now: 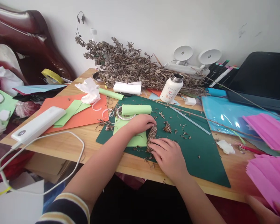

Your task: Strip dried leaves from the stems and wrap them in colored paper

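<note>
My left hand (141, 123) rests curled on a light green paper sheet (132, 137) at the upper end of a small heap of dried plant bits (152, 134). Below that heap lies my right hand (169, 154), fingers bent and pressing against it. Both hands sit on a dark green cutting mat (195, 149). A rolled light green paper tube (136, 109) lies just above my left hand. More dried crumbs (167, 127) are scattered on the mat to the right.
A big bundle of dried branches (130, 65) lies against the wall. A white bottle (171, 88), white paper roll (127, 88), orange paper (84, 113), white power bank (38, 124) with cable, blue sheet (226, 113), pink folded paper (268, 130), markers (220, 73) and a black case (263, 79) crowd the wooden table (67, 146).
</note>
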{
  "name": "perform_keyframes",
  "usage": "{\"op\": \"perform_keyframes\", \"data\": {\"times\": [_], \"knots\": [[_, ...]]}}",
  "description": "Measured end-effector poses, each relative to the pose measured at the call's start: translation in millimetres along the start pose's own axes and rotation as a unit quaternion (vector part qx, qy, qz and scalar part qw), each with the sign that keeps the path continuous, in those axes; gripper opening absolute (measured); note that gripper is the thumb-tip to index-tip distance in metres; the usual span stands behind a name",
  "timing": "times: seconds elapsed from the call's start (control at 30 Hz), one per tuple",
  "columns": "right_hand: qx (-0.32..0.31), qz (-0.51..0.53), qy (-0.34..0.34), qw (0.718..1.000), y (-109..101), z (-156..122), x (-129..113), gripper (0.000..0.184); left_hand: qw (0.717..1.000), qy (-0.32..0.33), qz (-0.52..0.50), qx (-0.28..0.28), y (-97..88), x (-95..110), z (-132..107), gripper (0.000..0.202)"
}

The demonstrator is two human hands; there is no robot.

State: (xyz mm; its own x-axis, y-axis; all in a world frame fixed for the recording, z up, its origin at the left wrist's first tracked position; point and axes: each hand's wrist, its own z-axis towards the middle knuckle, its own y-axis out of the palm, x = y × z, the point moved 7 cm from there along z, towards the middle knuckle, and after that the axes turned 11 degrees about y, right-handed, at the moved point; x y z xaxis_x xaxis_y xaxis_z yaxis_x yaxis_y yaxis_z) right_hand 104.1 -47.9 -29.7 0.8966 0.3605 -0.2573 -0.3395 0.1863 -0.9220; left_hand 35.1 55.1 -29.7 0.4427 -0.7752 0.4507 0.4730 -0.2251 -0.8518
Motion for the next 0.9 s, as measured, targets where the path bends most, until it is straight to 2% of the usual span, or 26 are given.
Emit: {"op": "perform_keyframes", "data": {"times": [0.33, 0.67, 0.9], "knots": [[0.013, -0.001, 0.028, 1.0, 1, 4, 3, 0.021, 0.999, -0.031, -0.021, 0.018, 6.9, -3, -1, 0.024], [0.024, -0.011, 0.066, 0.997, 2, 11, 4, 0.019, 0.999, -0.033, -0.008, 0.02, 8.7, -4, -1, 0.025], [0.038, -0.032, 0.064, 0.997, 3, 16, 5, 0.017, 0.998, -0.053, -0.028, 0.02, 8.4, -4, -1, 0.024]]}}
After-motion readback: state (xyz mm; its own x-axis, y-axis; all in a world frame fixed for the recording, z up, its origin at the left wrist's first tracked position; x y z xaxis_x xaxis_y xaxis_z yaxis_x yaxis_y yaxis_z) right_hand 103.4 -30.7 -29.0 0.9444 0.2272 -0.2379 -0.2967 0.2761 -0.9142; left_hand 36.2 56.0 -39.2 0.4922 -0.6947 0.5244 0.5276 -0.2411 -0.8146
